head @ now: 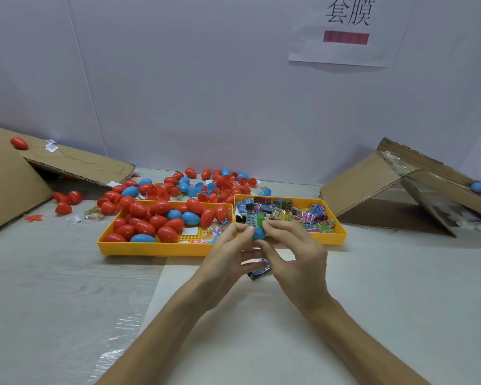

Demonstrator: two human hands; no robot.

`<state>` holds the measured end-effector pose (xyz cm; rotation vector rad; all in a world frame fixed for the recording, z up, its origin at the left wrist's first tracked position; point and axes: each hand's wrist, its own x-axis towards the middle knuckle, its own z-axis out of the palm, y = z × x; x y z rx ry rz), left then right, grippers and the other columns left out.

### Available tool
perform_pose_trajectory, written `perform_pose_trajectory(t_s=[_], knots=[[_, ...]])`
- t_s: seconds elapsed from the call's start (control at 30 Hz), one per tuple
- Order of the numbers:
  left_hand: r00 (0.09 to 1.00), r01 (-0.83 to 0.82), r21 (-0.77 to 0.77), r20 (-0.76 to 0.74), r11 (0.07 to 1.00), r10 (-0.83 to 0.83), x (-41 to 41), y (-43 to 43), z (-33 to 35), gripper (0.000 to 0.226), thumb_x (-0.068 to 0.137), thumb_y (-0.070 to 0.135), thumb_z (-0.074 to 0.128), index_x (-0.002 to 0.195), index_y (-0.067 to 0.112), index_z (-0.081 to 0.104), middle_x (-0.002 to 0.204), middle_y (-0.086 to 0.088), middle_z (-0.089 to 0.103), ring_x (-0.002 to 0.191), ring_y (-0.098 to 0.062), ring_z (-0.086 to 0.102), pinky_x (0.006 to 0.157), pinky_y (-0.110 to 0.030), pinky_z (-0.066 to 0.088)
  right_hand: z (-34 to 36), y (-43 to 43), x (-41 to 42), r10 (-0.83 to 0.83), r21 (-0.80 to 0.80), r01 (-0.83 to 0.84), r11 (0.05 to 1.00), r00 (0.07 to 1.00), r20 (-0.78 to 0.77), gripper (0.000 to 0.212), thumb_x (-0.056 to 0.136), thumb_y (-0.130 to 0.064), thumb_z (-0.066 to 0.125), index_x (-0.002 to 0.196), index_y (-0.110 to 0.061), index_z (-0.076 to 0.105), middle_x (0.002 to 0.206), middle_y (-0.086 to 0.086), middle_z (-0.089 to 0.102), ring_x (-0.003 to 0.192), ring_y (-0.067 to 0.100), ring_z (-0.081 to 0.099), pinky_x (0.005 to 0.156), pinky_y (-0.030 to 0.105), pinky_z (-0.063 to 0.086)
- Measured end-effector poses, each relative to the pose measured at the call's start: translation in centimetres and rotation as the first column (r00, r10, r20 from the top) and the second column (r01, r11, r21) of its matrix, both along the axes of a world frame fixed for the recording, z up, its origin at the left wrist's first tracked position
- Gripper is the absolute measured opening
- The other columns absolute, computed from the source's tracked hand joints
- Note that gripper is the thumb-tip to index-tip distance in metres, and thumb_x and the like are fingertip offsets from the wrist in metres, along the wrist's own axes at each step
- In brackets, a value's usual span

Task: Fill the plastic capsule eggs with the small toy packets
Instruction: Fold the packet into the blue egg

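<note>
Capsule egg (pixel 258 234), blue, is held above the bench, just before the near rim of the right yellow tray (pixel 317 240). Left hand (pixel 228 254) pinches its left side; right hand (pixel 292 254) pinches green toy packet (pixel 259 221) at its upper end. Long axis appears roughly upright, open end up and away. Packet lies directly above the egg; press downward along that axis.

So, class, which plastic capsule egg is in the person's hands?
The blue plastic capsule egg pinched between the left hand and right hand; the rest lie unheld, in the yellow plastic tray or around it.
</note>
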<state>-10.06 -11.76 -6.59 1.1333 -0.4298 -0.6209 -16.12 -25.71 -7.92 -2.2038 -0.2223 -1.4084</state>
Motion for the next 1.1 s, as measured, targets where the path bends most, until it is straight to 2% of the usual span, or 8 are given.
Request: perform_pose_trajectory(t_s=[0.13,0.23,0.33,0.43,0.73,0.83,1.0,1.1], knots=[[1.000,0.021,-0.007,-0.001,1.000,-0.021,-0.20,0.04,0.09,0.017,0.103,0.027,0.052,0.100,0.010,0.053,0.096,-0.010,0.068,0.092,-0.024,0.069,0.082,-0.038,0.058,0.00,-0.03,0.02,0.018,-0.005,-0.018,1.000,1.000,0.009,0.023,0.083,-0.006,0.074,0.104,0.003,0.076,0.103,0.011,0.073,0.099,0.013,0.066,0.092,0.016,0.052],[0.999,0.048,-0.046,-0.005,0.998,-0.048,-0.38,0.10,0.21,0.021,0.102,0.027,0.049,0.111,0.008,0.051,0.107,-0.021,0.065,0.095,-0.028,0.068,0.085,-0.041,0.056,0.02,0.01,0.04,0.022,0.016,-0.022,1.000,1.000,-0.001,0.028,0.080,0.000,0.080,0.108,0.001,0.075,0.108,0.008,0.072,0.103,0.013,0.067,0.093,0.020,0.053],[0.998,0.068,-0.071,-0.013,0.995,-0.069,-0.56,0.18,0.49,0.050,0.095,0.034,0.052,0.131,0.000,0.049,0.108,-0.018,0.071,0.098,-0.030,0.070,0.086,-0.042,0.058,0.23,0.07,-0.02,0.029,0.063,-0.027,0.998,0.999,-0.020,0.037,0.080,-0.007,0.081,0.116,-0.003,0.072,0.113,0.003,0.072,0.110,0.008,0.064,0.097,0.017,0.049],[0.997,0.072,-0.062,-0.018,0.995,-0.074,-0.60,0.14,0.55,0.067,0.090,0.041,0.053,0.140,-0.003,0.043,0.113,-0.022,0.068,0.100,-0.028,0.066,0.091,-0.044,0.053,0.07,-0.03,0.11,0.023,0.043,-0.022,0.999,1.000,-0.010,0.034,0.077,-0.003,0.082,0.110,-0.001,0.074,0.106,0.005,0.074,0.104,0.001,0.062,0.095,0.010,0.047],[0.999,0.040,-0.023,0.015,0.999,-0.039,-0.83,-0.05,0.42,0.056,0.099,0.037,0.051,0.133,-0.006,0.043,0.105,-0.015,0.060,0.094,-0.023,0.066,0.081,-0.040,0.055,-0.26,-0.39,0.26,0.020,-0.011,-0.020,1.000,1.000,0.018,0.027,0.080,0.000,0.078,0.107,0.002,0.075,0.101,0.009,0.075,0.098,0.000,0.062,0.093,0.008,0.046],[0.998,0.063,-0.046,-0.002,0.997,-0.064,-0.78,-0.11,0.39,0.054,0.099,0.040,0.048,0.135,-0.001,0.048,0.112,-0.015,0.069,0.097,-0.024,0.067,0.082,-0.039,0.058,-0.01,-0.14,0.19,0.035,0.021,-0.035,0.999,0.999,0.004,0.034,0.077,0.003,0.082,0.110,0.001,0.075,0.104,0.008,0.074,0.100,0.000,0.062,0.092,0.009,0.047],[0.994,0.094,-0.074,-0.039,0.993,-0.097,-0.64,0.07,0.11,0.041,0.101,0.043,0.043,0.121,0.014,0.065,0.109,-0.007,0.074,0.095,-0.020,0.068,0.079,-0.033,0.059,0.35,-0.24,0.00,0.033,0.049,-0.032,0.998,0.999,-0.029,0.032,0.077,-0.001,0.085,0.108,-0.003,0.076,0.103,0.003,0.075,0.098,0.013,0.069,0.088,0.028,0.056],[0.995,0.091,-0.050,-0.030,0.995,-0.093,-0.64,-0.07,0.28,0.046,0.101,0.049,0.045,0.125,0.016,0.067,0.110,-0.008,0.074,0.098,-0.022,0.068,0.081,-0.032,0.059,0.30,-0.34,-0.07,0.028,0.031,-0.027,0.999,0.999,-0.027,0.031,0.076,-0.001,0.085,0.106,-0.004,0.077,0.103,0.003,0.075,0.098,0.018,0.070,0.086,0.038,0.058]])
